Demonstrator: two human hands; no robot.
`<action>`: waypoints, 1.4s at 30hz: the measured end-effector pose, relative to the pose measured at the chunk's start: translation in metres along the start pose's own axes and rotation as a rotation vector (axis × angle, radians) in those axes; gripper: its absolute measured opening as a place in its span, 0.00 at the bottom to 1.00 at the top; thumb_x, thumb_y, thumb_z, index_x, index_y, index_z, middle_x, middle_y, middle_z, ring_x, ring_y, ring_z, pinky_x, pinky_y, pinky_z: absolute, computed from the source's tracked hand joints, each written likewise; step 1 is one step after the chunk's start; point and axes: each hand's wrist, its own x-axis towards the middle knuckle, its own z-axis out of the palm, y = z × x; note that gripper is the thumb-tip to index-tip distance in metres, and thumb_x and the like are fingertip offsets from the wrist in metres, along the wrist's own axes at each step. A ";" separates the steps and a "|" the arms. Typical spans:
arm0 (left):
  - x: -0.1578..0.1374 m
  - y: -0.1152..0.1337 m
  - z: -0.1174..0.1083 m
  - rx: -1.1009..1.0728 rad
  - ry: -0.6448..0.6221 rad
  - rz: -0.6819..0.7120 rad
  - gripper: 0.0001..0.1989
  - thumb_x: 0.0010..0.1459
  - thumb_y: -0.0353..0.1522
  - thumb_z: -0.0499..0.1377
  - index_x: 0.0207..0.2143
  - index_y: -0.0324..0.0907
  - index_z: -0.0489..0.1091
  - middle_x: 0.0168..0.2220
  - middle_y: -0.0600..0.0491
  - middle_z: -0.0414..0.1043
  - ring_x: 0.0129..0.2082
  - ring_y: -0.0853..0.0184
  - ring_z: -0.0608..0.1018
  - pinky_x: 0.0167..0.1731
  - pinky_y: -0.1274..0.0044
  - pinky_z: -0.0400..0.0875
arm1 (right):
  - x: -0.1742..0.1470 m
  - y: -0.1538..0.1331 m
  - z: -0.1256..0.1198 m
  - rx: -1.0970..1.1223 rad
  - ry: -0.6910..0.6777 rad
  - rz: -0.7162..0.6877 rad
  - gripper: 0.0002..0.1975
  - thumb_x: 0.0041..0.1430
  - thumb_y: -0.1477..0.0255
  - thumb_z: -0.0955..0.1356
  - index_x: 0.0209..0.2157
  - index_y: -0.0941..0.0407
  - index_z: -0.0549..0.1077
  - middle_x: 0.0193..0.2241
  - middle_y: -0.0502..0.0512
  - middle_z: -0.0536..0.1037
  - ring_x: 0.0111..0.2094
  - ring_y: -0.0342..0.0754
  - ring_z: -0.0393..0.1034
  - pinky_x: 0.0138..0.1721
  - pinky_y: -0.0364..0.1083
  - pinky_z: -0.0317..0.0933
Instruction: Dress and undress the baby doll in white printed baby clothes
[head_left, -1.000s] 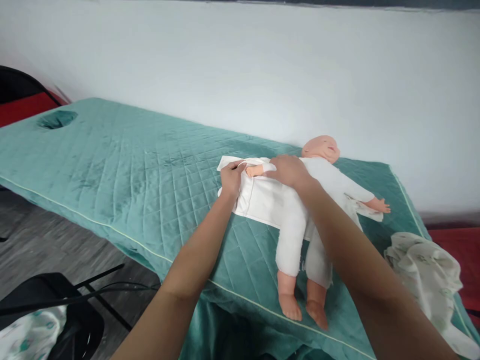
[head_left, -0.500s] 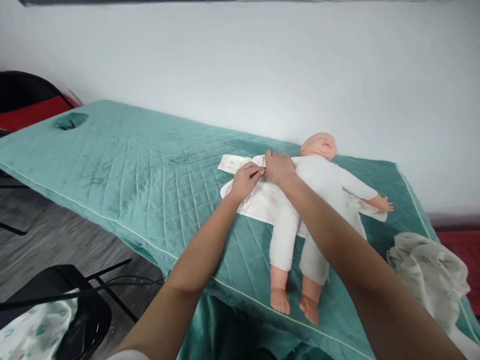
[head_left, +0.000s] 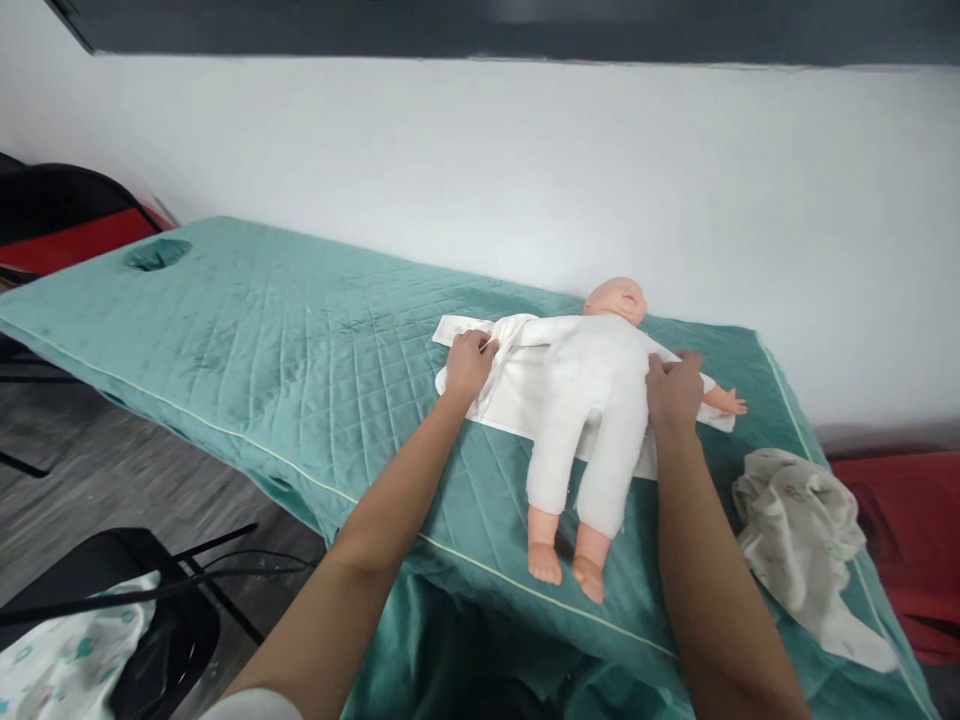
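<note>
On the green quilted bed [head_left: 337, 350] lies one doll [head_left: 596, 370], face up, over one white garment [head_left: 517, 390] spread open beneath it. Well apart: left hand [head_left: 471, 360], pinching the garment's cloth beside one doll arm [head_left: 540, 332], whose end is hidden in the fabric; right hand [head_left: 675, 390], curled at the other arm, its hold I cannot tell. Done, by my judgement: doll laid on, one arm apparently sleeved. Outstanding: other arm atop the cloth, front unclosed
</note>
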 end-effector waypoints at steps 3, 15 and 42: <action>-0.001 0.010 -0.001 -0.179 -0.027 -0.006 0.09 0.64 0.36 0.55 0.41 0.42 0.72 0.43 0.49 0.78 0.44 0.63 0.76 0.48 0.73 0.68 | -0.003 0.000 -0.001 -0.049 -0.022 0.004 0.29 0.62 0.60 0.61 0.59 0.64 0.64 0.39 0.70 0.81 0.47 0.66 0.74 0.51 0.60 0.64; 0.027 0.064 0.006 -0.197 -0.188 -0.099 0.10 0.64 0.36 0.56 0.32 0.41 0.72 0.37 0.46 0.79 0.40 0.57 0.78 0.42 0.69 0.70 | -0.009 0.000 0.001 0.179 -0.112 0.019 0.31 0.61 0.56 0.64 0.63 0.56 0.67 0.50 0.65 0.81 0.55 0.60 0.73 0.58 0.59 0.62; -0.001 0.166 -0.021 0.400 -0.447 0.441 0.16 0.68 0.31 0.49 0.43 0.34 0.75 0.40 0.39 0.78 0.41 0.53 0.81 0.37 0.68 0.69 | -0.021 0.001 0.040 0.539 -0.570 -0.324 0.41 0.62 0.47 0.64 0.68 0.55 0.52 0.68 0.67 0.59 0.66 0.57 0.60 0.66 0.59 0.56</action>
